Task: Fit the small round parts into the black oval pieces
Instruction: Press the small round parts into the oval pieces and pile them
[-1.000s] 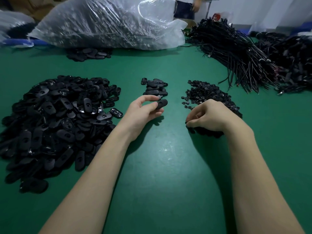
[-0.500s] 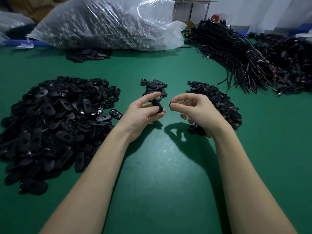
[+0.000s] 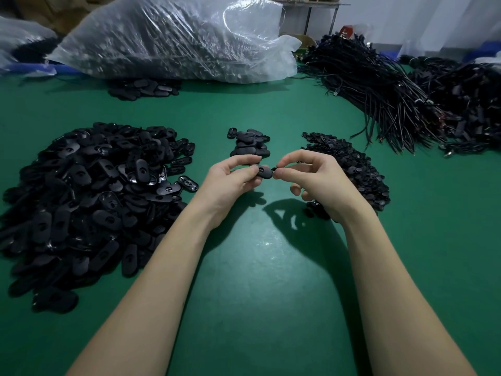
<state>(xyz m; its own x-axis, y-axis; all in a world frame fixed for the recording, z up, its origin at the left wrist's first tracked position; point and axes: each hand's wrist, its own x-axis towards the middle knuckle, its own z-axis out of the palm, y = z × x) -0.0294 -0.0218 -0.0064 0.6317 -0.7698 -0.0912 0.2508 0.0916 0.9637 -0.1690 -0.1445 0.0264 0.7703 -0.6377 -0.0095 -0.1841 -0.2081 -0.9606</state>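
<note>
My left hand (image 3: 230, 177) pinches one black oval piece (image 3: 263, 171) above the green table, its hole facing up. My right hand (image 3: 311, 177) pinches a small round part (image 3: 274, 169) between thumb and forefinger, right at the oval piece's right end. A big heap of black oval pieces (image 3: 89, 194) lies to the left. A small cluster of oval pieces (image 3: 249, 142) sits just beyond my hands. The pile of small round parts (image 3: 349, 164) lies to the right, partly hidden by my right hand.
The green table (image 3: 257, 267) stretches toward me. A large clear plastic bag (image 3: 173, 39) lies at the back with a few oval pieces (image 3: 143, 88) in front of it. Bundles of black cables (image 3: 379, 82) cover the back right.
My right hand left the pile of round parts with one pinched and moved left to the oval piece. My left hand turned the oval piece toward it.
</note>
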